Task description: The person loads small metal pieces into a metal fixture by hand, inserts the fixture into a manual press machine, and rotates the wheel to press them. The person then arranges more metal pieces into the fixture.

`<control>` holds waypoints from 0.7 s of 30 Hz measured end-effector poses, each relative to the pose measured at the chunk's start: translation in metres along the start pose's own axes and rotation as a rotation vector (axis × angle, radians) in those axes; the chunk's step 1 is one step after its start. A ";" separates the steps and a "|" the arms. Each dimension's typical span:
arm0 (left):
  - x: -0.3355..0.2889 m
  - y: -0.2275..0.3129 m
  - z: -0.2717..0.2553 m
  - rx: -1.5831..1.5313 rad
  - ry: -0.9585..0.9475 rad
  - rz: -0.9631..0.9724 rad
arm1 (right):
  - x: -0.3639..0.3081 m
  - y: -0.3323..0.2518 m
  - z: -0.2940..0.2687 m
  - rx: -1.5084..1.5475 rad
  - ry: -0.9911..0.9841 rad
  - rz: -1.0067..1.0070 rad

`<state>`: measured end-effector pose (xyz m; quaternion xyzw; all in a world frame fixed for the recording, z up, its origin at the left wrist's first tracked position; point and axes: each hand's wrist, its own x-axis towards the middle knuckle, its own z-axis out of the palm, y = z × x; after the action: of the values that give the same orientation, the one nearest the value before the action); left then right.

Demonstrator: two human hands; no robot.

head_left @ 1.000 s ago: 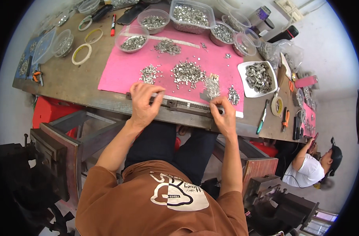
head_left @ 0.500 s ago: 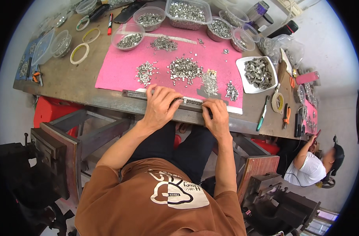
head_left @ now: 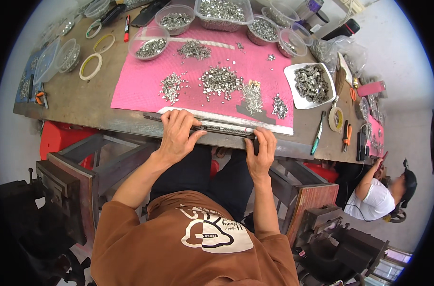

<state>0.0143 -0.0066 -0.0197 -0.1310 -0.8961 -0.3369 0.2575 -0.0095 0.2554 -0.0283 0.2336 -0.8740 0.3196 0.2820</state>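
Observation:
A long, narrow dark metal bar (head_left: 225, 130) with small silver pieces along its middle lies along the front edge of the bench. My left hand (head_left: 177, 136) is closed round its left part, thumb toward me and fingers over the far side. On the right end my right hand (head_left: 260, 150) grips the bar between thumb and fingers. A pink mat (head_left: 145, 90) spreads just beyond. On it lie a pile of small silver metal pieces (head_left: 221, 81), a smaller pile of silver pieces (head_left: 171, 87) and a heap of thin silver pins (head_left: 251, 97).
Clear tubs of metal parts (head_left: 224, 12) stand along the back. A white dish (head_left: 298, 100) of metal pieces sits at right, near a toothbrush (head_left: 318, 132), pliers (head_left: 347, 137) and a tape roll (head_left: 336, 119). A person in white (head_left: 371, 200) sits far right.
Both hands and the bar have shifted slightly toward me. My left hand has slid left, and more of the bar's middle shows between the hands.

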 end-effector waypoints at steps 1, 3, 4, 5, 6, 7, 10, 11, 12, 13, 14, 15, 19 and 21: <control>-0.001 0.001 0.001 0.000 0.011 0.007 | -0.002 0.000 0.001 -0.017 0.026 -0.019; -0.001 0.001 0.002 0.004 0.022 0.013 | -0.003 0.000 0.002 -0.022 0.029 -0.018; -0.001 0.000 0.002 0.010 0.034 0.020 | -0.003 0.000 0.002 -0.027 0.033 -0.020; -0.002 0.000 0.001 0.011 0.034 0.018 | -0.003 0.000 0.003 -0.025 0.031 -0.020; -0.001 -0.001 0.001 0.010 0.027 0.021 | -0.003 0.000 0.002 -0.034 0.032 -0.031; -0.001 -0.002 0.002 0.009 0.020 0.024 | -0.003 0.000 0.002 -0.043 0.032 -0.042; 0.001 -0.003 -0.003 0.022 0.020 0.039 | 0.000 -0.002 0.004 -0.033 0.023 -0.043; 0.002 -0.003 -0.005 0.027 0.022 0.040 | 0.002 -0.002 0.003 -0.029 0.027 -0.044; 0.003 -0.006 -0.006 0.021 0.000 0.027 | 0.004 -0.003 0.003 -0.015 0.008 -0.032; 0.004 -0.008 -0.007 0.016 -0.021 0.014 | 0.007 -0.004 0.003 0.000 -0.011 -0.020; 0.007 -0.008 -0.008 0.020 -0.018 0.015 | 0.013 -0.004 -0.001 0.020 -0.057 0.003; 0.011 -0.010 -0.009 0.018 -0.053 -0.020 | 0.020 -0.004 -0.004 0.042 -0.104 0.025; 0.026 -0.011 -0.016 0.006 -0.149 -0.050 | 0.052 0.001 -0.024 0.112 -0.342 0.069; 0.029 -0.014 -0.024 -0.018 -0.212 -0.058 | 0.062 0.004 -0.024 0.124 -0.369 0.069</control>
<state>-0.0068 -0.0311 0.0046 -0.1422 -0.9186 -0.3367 0.1501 -0.0493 0.2607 0.0251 0.2751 -0.8969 0.3339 0.0912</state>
